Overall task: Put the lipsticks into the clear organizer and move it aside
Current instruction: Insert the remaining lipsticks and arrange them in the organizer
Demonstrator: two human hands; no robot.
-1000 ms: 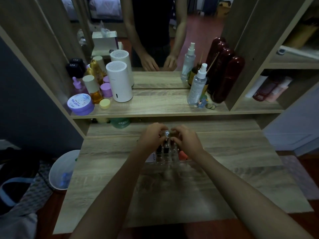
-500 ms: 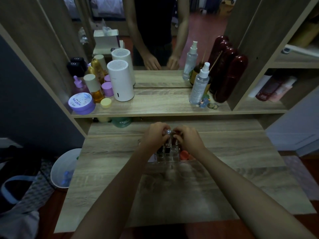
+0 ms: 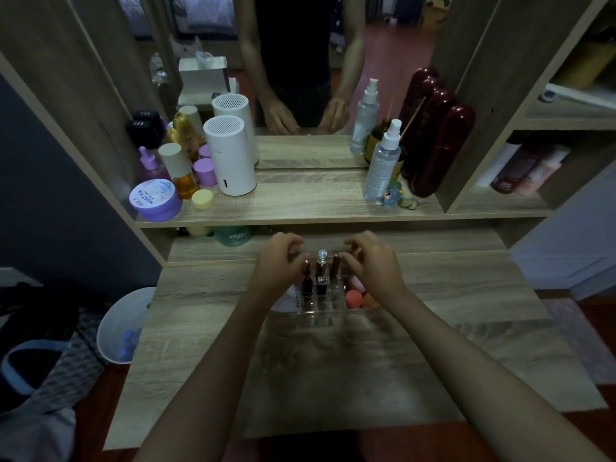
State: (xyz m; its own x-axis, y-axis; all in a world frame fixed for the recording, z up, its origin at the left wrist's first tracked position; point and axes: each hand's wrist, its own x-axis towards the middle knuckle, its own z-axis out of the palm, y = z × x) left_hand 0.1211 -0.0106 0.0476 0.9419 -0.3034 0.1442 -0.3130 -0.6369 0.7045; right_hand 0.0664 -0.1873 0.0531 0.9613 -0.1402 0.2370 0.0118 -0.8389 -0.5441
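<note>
Several lipsticks [image 3: 316, 278] stand upright in the clear organizer [image 3: 321, 303]; none lies loose beside it on the counter [image 3: 466, 295]. Left hand [image 3: 278, 261] and right hand [image 3: 373, 261] curl at its far corners; grip contact cannot be told. Moving it aside appears to remain.

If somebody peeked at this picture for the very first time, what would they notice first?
Probably the two hands, left hand and right hand, meeting at the middle of the desk over a clear organizer with lipsticks standing in it. Next, the big white cylinder on the shelf's left and the dark red bottles on its right.
</note>
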